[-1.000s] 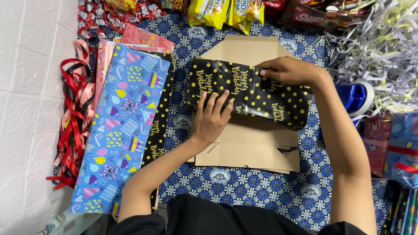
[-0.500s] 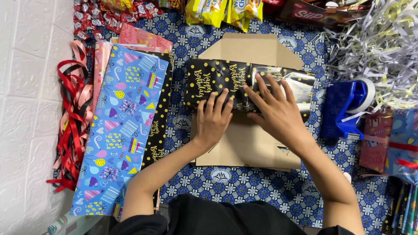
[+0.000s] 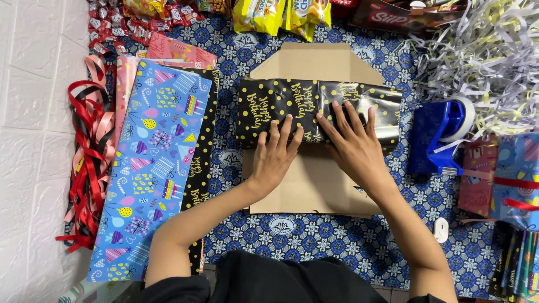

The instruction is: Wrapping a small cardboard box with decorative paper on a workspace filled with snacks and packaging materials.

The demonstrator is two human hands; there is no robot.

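A box wrapped in black dotted paper point(image 3: 281, 109) lies across the top half of a flat cardboard sheet point(image 3: 314, 191) on the blue patterned worktop point(image 3: 337, 241). Both hands press flat on it, fingers spread, gripping nothing: the left hand point(image 3: 275, 154) at the box's 6 o'clock edge, the right hand point(image 3: 353, 140) over the seam toward 3 o'clock. The paper looks closed around the box's body, so the main wrap seems done; the 3 o'clock end still looks loose and glossy, and I see no tape on it yet. A blue tape dispenser point(image 3: 435, 137) waits at 3 o'clock, spare paper sheets point(image 3: 151, 168) and red ribbons point(image 3: 87, 163) at 9 o'clock.
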